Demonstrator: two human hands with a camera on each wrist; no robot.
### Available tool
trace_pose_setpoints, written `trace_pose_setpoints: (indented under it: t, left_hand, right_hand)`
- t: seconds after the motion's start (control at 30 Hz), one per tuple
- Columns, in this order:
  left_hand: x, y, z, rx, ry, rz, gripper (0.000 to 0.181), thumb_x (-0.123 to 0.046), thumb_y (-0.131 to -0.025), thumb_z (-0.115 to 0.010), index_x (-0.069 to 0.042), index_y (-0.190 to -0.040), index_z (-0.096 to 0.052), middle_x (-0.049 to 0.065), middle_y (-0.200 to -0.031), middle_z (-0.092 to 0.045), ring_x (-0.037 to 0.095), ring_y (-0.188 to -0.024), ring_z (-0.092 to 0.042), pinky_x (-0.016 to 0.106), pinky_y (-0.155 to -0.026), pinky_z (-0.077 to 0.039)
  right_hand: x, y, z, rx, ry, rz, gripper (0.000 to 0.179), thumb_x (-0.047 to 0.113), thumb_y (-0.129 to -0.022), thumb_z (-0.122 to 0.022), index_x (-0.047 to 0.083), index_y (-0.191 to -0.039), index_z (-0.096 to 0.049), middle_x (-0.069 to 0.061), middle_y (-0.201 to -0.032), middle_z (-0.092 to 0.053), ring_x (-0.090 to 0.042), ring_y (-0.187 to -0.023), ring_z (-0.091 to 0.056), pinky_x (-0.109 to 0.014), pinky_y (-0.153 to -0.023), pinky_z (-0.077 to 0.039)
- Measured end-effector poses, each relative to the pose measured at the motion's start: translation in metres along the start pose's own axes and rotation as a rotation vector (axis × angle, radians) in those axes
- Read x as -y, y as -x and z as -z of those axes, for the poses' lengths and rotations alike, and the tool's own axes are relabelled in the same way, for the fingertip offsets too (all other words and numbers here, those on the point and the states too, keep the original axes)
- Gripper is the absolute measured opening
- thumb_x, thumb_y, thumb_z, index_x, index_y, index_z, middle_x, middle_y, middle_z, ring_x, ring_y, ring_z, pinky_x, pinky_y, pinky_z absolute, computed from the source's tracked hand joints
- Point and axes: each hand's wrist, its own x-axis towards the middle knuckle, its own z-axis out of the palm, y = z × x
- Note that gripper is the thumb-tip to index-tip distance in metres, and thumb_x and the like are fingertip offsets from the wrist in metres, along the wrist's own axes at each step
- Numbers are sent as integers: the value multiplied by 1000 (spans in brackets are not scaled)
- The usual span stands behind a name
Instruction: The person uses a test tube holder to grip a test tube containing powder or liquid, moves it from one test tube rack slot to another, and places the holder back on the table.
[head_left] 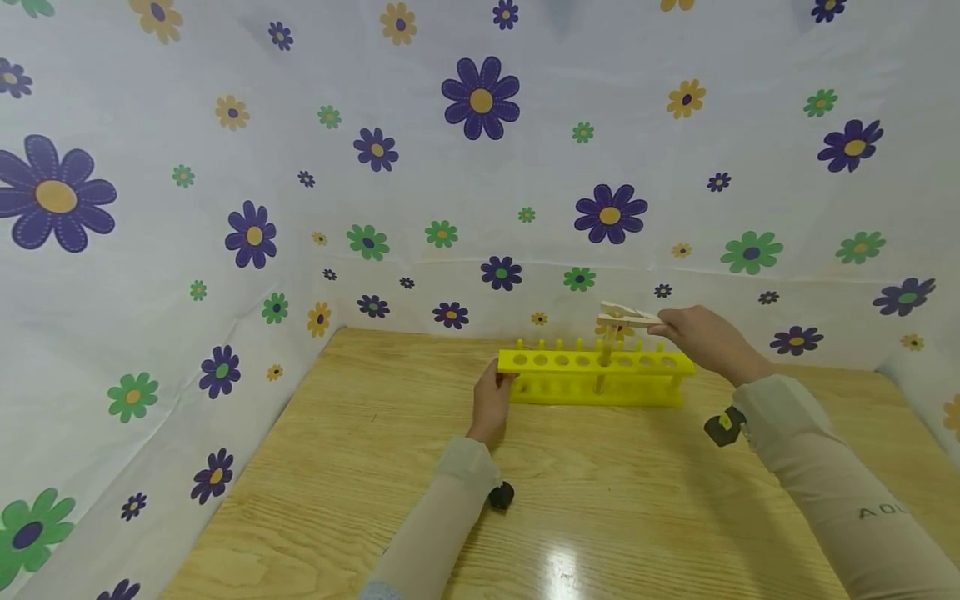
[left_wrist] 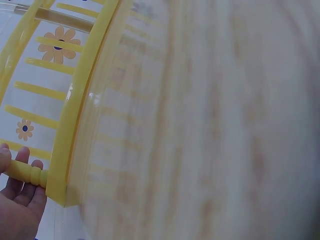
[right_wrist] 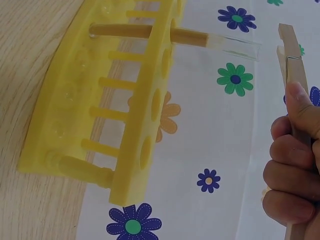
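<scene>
A yellow test tube rack (head_left: 558,398) stands on the wooden table, with a row of round holes along its top bar. One glass test tube (right_wrist: 190,37) sits upright in it, brown inside up to a clear upper end. My left hand (head_left: 491,402) grips the rack's left end post (left_wrist: 24,172), thumb and fingers around it. In my right hand (head_left: 705,335) is a wooden test tube clamp (right_wrist: 295,67), held by its handle with curled fingers. The clamp's jaws are spread, level with the tube's top and just beyond its mouth in the right wrist view.
Behind the rack rises a white cloth (head_left: 525,175) printed with purple, green and orange flowers; it also covers the left side. Wood-grain tabletop (head_left: 360,417) extends in front of the rack. Short yellow pegs (right_wrist: 110,113) line the rack's far side.
</scene>
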Motion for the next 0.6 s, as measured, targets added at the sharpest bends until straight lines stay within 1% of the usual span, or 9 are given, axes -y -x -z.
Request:
trace_pose_setpoints:
  t: [0.3, 0.6]
  left_hand:
    - [2, -1, -1, 3, 2, 1, 20, -15, -100, -44, -10, -115, -56, 8, -112, -62, 21, -102, -56, 35, -90, -48]
    - [2, -1, -1, -6, -9, -12, 20, -15, -100, -45, -9, -115, -56, 8, -110, -62, 20, -99, -56, 34, -88, -49]
  right_hand:
    - [-1, -2, -2, 12, -3, -6, 31, 25, -100, -45, 8, -75, -50, 0, -60, -39, -12, -56, -37, -31, -63, -38]
    - [1, -3, -2, 33, -15, -26, 27, 21, -99, -48, 6, -76, -53, -2, -64, -50, -14, -59, -42, -32, -65, -41]
